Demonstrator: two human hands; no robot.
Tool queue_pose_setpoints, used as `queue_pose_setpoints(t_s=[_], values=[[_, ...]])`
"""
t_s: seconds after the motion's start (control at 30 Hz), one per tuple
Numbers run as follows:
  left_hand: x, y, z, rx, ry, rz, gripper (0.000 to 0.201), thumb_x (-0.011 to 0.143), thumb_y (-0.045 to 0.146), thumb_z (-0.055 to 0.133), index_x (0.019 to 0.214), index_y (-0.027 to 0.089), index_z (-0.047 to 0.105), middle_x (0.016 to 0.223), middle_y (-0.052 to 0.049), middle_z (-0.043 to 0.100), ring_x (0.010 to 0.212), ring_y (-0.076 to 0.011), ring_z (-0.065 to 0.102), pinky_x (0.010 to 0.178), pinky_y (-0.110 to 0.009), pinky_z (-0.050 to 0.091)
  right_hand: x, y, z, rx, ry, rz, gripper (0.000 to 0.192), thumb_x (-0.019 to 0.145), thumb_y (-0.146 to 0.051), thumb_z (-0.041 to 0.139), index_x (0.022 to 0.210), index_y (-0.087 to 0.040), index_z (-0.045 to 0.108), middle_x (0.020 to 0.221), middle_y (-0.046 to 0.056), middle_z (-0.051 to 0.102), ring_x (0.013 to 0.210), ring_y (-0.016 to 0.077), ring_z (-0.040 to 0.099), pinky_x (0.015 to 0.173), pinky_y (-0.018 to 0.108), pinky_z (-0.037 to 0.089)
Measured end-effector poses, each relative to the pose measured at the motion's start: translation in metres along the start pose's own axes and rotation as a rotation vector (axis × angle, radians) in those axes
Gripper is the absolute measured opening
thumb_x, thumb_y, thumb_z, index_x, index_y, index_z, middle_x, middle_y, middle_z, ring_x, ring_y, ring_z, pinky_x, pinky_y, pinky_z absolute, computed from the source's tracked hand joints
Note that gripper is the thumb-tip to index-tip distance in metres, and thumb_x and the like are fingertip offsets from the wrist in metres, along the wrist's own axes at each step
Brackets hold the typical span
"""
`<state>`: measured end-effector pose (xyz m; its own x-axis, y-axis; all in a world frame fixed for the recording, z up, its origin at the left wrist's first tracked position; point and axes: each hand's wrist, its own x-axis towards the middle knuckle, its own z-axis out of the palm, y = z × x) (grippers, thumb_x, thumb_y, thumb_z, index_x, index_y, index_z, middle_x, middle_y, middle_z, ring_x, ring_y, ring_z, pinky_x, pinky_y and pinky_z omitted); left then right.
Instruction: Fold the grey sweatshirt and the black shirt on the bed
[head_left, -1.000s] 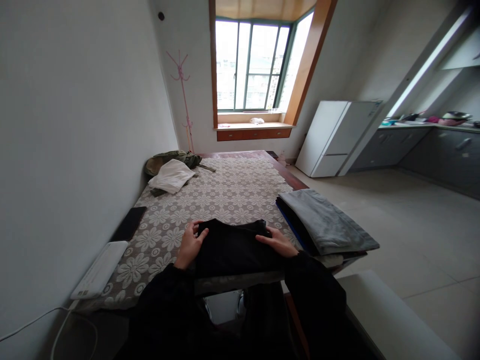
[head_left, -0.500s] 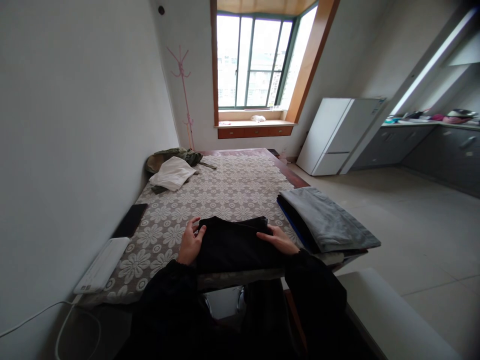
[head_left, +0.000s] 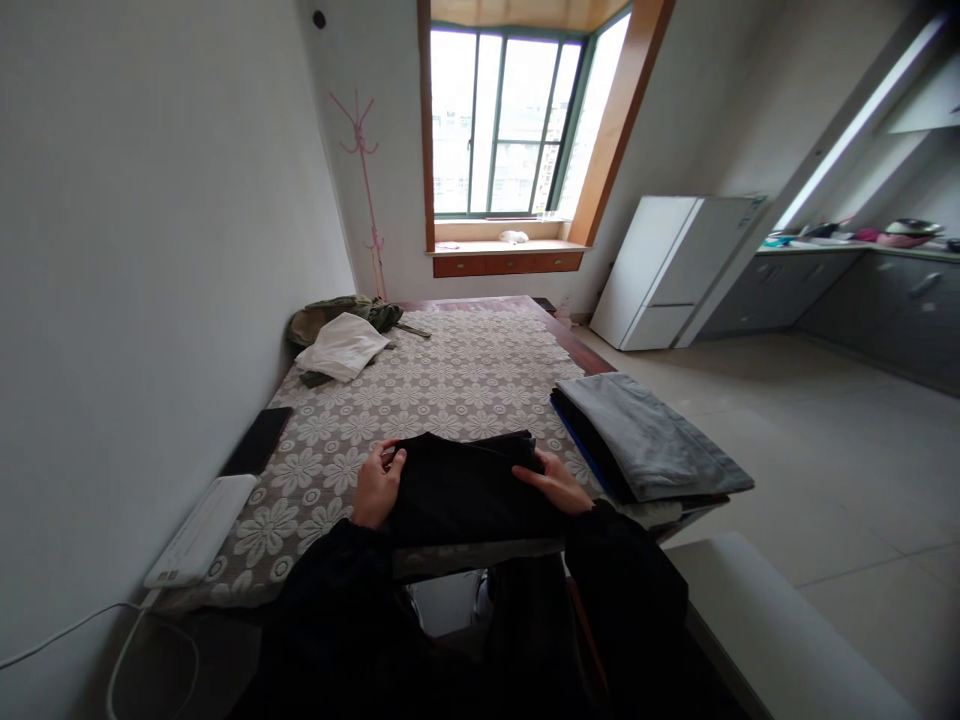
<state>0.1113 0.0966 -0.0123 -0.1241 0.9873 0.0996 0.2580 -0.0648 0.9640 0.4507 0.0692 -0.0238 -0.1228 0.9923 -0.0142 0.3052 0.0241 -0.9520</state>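
Observation:
A folded black garment [head_left: 469,495] lies at the near edge of the table, in front of me. Its left end is pinched by my left hand [head_left: 379,485], with the thumb on top and the fingers curled at the far corner. At the right end, my right hand [head_left: 553,480] grips the cloth, thumb laid over the upper layer and fingers partly hidden behind it. Right of that hand sits a stack of folded clothes with a grey garment [head_left: 649,435] on top and darker and blue layers below.
A patterned tablecloth [head_left: 450,375] covers the table. Along its left side are a white power strip [head_left: 201,532] with a cable, a black flat object [head_left: 259,441], a white cloth [head_left: 343,347] and a green bag [head_left: 307,322]. A white surface [head_left: 757,610] stands low at right.
The view has shifted very slightly. Both hands keep their hold on the black garment, which stays in the same place and shape.

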Motion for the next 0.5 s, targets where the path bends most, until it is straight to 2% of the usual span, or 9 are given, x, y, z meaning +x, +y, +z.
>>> queue_pose_setpoints(t_s=[0.27,0.43,0.5], values=[[-0.0019,0.0012,-0.0007,-0.084,-0.014,-0.022,0.053,0.079,0.056,0.072,0.115,0.017,0.066,0.085,-0.009,0.077,0.069,-0.0234,0.072,0.061,-0.032,0.054,-0.0001,0.0000,-0.0003,0.005,-0.014,-0.008,0.046,0.077,-0.058,0.075,0.102,-0.020,0.072,0.096,0.004,0.076,0.098,0.0280,0.069,0.091,0.042,0.056],[-0.0023,0.0013,-0.0007,-0.052,0.001,0.002,0.056,0.081,0.054,0.070,0.122,0.017,0.064,0.092,-0.010,0.076,0.070,-0.0219,0.071,0.059,-0.029,0.052,-0.0013,-0.0011,0.0010,0.033,0.002,-0.025,0.045,0.076,-0.057,0.076,0.102,-0.020,0.072,0.100,0.005,0.077,0.098,0.0286,0.070,0.091,0.043,0.056],[-0.0026,0.0021,-0.0008,-0.048,-0.007,0.014,0.053,0.083,0.052,0.069,0.124,0.018,0.065,0.100,-0.012,0.076,0.076,-0.0231,0.072,0.061,-0.030,0.053,-0.0018,-0.0019,0.0016,0.034,0.010,-0.027,0.045,0.076,-0.057,0.077,0.101,-0.020,0.072,0.100,0.005,0.077,0.098,0.0288,0.070,0.090,0.043,0.056]])
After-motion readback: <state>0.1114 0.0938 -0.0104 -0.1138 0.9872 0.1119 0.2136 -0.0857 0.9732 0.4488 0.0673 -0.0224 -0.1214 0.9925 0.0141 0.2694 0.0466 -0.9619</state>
